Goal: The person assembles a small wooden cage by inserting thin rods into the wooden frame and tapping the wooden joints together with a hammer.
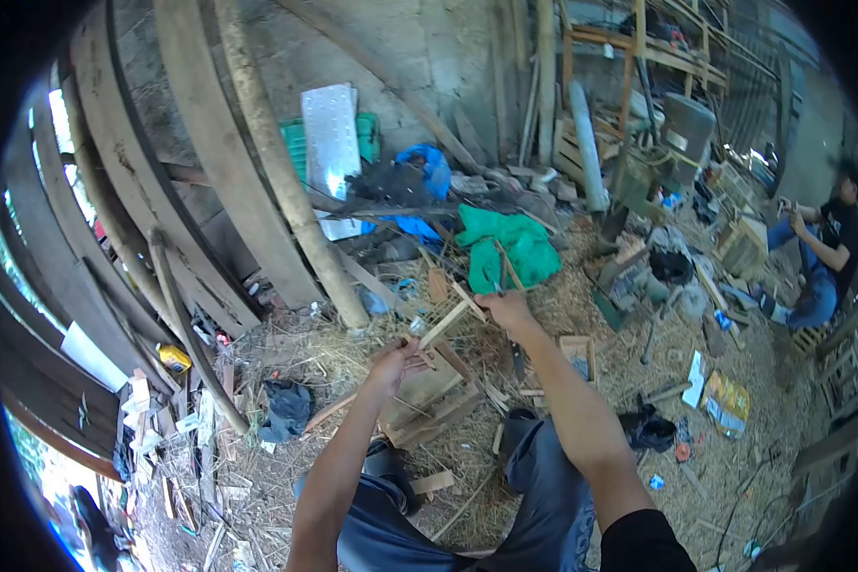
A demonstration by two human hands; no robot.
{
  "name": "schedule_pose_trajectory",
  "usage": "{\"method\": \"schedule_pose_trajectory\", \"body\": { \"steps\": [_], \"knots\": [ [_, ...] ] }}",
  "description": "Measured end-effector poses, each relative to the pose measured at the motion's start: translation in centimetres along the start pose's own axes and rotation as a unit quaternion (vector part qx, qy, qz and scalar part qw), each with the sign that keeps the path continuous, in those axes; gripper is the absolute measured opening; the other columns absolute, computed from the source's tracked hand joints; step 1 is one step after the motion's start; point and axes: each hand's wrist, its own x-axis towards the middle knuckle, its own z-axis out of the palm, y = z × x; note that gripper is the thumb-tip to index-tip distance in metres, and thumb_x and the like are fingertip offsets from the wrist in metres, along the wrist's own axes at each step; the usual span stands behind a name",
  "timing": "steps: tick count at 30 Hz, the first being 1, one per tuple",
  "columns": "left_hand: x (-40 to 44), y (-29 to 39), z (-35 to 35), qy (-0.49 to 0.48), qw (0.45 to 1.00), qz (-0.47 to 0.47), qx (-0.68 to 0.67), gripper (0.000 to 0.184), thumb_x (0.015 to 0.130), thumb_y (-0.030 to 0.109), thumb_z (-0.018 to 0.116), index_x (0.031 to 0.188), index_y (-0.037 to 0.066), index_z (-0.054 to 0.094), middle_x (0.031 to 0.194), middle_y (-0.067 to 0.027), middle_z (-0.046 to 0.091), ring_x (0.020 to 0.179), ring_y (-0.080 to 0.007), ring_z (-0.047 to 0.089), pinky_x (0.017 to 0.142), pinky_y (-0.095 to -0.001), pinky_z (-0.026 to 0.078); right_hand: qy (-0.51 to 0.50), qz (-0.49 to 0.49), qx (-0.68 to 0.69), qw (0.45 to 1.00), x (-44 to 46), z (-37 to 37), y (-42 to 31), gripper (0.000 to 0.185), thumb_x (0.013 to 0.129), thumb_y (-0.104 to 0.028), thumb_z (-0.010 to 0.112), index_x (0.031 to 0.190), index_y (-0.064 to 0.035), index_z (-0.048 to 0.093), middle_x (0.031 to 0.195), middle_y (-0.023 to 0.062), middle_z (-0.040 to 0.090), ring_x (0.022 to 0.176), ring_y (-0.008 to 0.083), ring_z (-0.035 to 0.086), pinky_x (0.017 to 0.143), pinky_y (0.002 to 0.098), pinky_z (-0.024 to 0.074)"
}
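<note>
My left hand (391, 365) is closed around the lower end of a pale wooden piece (444, 325) made of two strips joined in a T shape. At the far end, by the short crosspiece, my right hand (507, 313) is closed with its fingers against the wood. Something thin and dark sticks up behind the right hand; I cannot make out whether it is held. Below the wooden piece, between my feet, stands a wooden block or box (429, 400) on the straw-covered ground.
A small wooden tray (578, 357) lies to the right, near a hammer (665, 392) and a yellow bag (726, 404). Ahead are a green cloth (510, 250) and a leaning pole (291, 181). Another person (829, 243) sits at the far right. Wood scraps litter the ground.
</note>
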Motion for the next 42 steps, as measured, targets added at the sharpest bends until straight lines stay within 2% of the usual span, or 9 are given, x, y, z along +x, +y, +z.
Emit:
{"method": "schedule_pose_trajectory", "body": {
  "steps": [8, 14, 16, 23, 29, 32, 37, 39, 42],
  "knots": [
    [9.8, -9.1, 9.5, -0.001, 0.995, 0.075, 0.073, 0.02, 0.095, 0.017, 0.055, 0.105, 0.0, 0.055, 0.086, -0.0103, 0.063, 0.066, -0.0184, 0.063, 0.056, -0.0303, 0.053, 0.22, 0.017, 0.003, 0.975, 3.8, -13.3, 5.7, 0.022, 0.079, -0.02, 0.065, 0.081, 0.0011, 0.071, 0.082, 0.0125, 0.07, 0.075, 0.0219, 0.066, 0.066, 0.0362, 0.0469],
    [10.7, -16.4, 10.6, 0.039, 0.997, -0.04, 0.052, 0.022, 0.099, 0.015, 0.047, 0.11, -0.003, 0.049, 0.095, -0.0149, 0.062, 0.079, -0.0231, 0.065, 0.068, -0.0364, 0.055, 0.269, 0.063, 0.173, 0.945, 5.3, -23.3, 20.9, 0.021, 0.086, -0.016, 0.054, 0.093, -0.0026, 0.069, 0.072, 0.0007, 0.064, 0.048, 0.0081, 0.044, 0.042, 0.0257, 0.0335],
    [13.3, -20.6, 10.8, 0.044, 0.989, -0.14, -0.016, 0.023, 0.1, 0.014, 0.043, 0.112, -0.004, 0.048, 0.103, -0.0193, 0.061, 0.088, -0.0277, 0.064, 0.08, -0.0391, 0.055, 0.209, 0.177, 0.159, 0.948, 4.8, -21.7, 24.9, 0.02, 0.089, -0.017, 0.053, 0.093, -0.0037, 0.068, 0.072, -0.002, 0.061, 0.046, 0.0042, 0.035, 0.037, 0.0223, 0.0219],
    [14.9, -31.2, 10.8, 0.123, 0.98, -0.156, -0.015, 0.022, 0.099, 0.012, 0.042, 0.115, -0.003, 0.042, 0.098, -0.0191, 0.064, 0.087, -0.0301, 0.066, 0.078, -0.0391, 0.056, -0.037, 0.188, 0.351, 0.916, 7.9, -6.1, 34.2, 0.026, 0.088, -0.014, 0.062, 0.109, 0.0013, 0.061, 0.075, -0.0001, 0.061, 0.052, 0.0052, 0.046, 0.044, 0.0214, 0.0344],
    [14.7, -35.5, 9.4, 0.171, 0.96, -0.116, 0.19, 0.025, 0.096, 0.017, 0.05, 0.104, -0.006, 0.052, 0.094, -0.0201, 0.066, 0.081, -0.0245, 0.068, 0.056, -0.0334, 0.053, 0.052, 0.006, -0.044, 0.998, 8.1, -3.4, 34.7, 0.045, 0.083, -0.017, 0.067, 0.12, 0.0078, 0.054, 0.084, 0.0183, 0.069, 0.076, 0.0233, 0.067, 0.067, 0.0336, 0.052],
    [11.3, -29.1, 12.8, 0.053, 0.852, -0.208, 0.477, 0.044, 0.082, 0.032, 0.063, 0.088, -0.012, 0.065, 0.091, -0.0293, 0.065, 0.084, -0.0402, 0.066, 0.081, -0.047, 0.05, 0.156, -0.057, -0.11, 0.98, 8.2, -6.4, 37.7, 0.025, 0.084, -0.013, 0.064, 0.105, 0.0005, 0.066, 0.084, 0.0121, 0.071, 0.068, 0.0194, 0.066, 0.065, 0.0296, 0.0525],
    [12.1, -29.1, 16.2, -0.138, 0.78, -0.166, 0.587, 0.032, 0.086, 0.028, 0.056, 0.09, -0.002, 0.067, 0.084, -0.0241, 0.067, 0.082, -0.0433, 0.064, 0.076, -0.0487, 0.05, 0.329, 0.023, -0.062, 0.942, 7.0, -17.1, 42.2, 0.018, 0.082, -0.013, 0.062, 0.095, -0.0041, 0.069, 0.079, 0.0183, 0.068, 0.075, 0.0319, 0.066, 0.072, 0.0385, 0.0513],
    [12.9, -29.6, 20.2, -0.151, 0.824, 0.061, 0.543, 0.024, 0.087, 0.024, 0.056, 0.092, 0.003, 0.066, 0.083, -0.0212, 0.066, 0.08, -0.0425, 0.063, 0.072, -0.0474, 0.05, 0.372, 0.052, -0.121, 0.919, 6.2, -21.4, 44.7, 0.017, 0.082, -0.012, 0.061, 0.096, -0.0048, 0.069, 0.083, 0.0181, 0.068, 0.076, 0.0338, 0.066, 0.074, 0.0398, 0.0512],
    [16.0, -32.0, 25.9, -0.201, 0.866, 0.095, 0.447, 0.019, 0.088, 0.017, 0.053, 0.092, 0.002, 0.063, 0.083, -0.0209, 0.066, 0.08, -0.0416, 0.062, 0.071, -0.0478, 0.05, 0.37, 0.136, -0.284, 0.874, 4.1, -26.6, 47.7, 0.02, 0.083, -0.01, 0.058, 0.1, -0.0064, 0.066, 0.095, 0.0177, 0.065, 0.085, 0.0367, 0.064, 0.078, 0.0414, 0.0509]
  ]
}}
